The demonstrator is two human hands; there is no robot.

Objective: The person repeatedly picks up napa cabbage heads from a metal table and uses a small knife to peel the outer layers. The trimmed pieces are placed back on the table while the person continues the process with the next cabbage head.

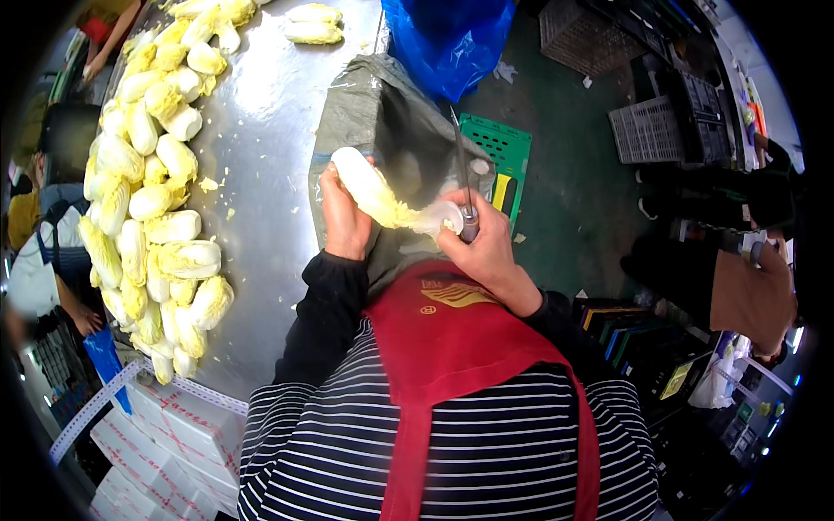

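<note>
A small napa cabbage head (368, 185), white at the base and yellow at the leaf tips, lies in my left hand (345, 215). My right hand (482, 241) grips a knife (464, 169) by its handle, the narrow blade pointing away from me. Between the thumb and fingers of that same hand is a pale cabbage leaf (438, 217), which reaches to the cabbage's yellow tip. Below both hands a grey-green plastic sack (352, 107) gapes at the table edge, with loose pale leaves inside.
Many cabbage heads (150, 202) are piled along the left of the metal table (254, 195); two more (314, 24) lie at its far end. A blue plastic bag (449, 39) and a green crate (498, 140) stand beyond the sack. White boxes (189, 423) are stacked lower left. Other people are on both sides.
</note>
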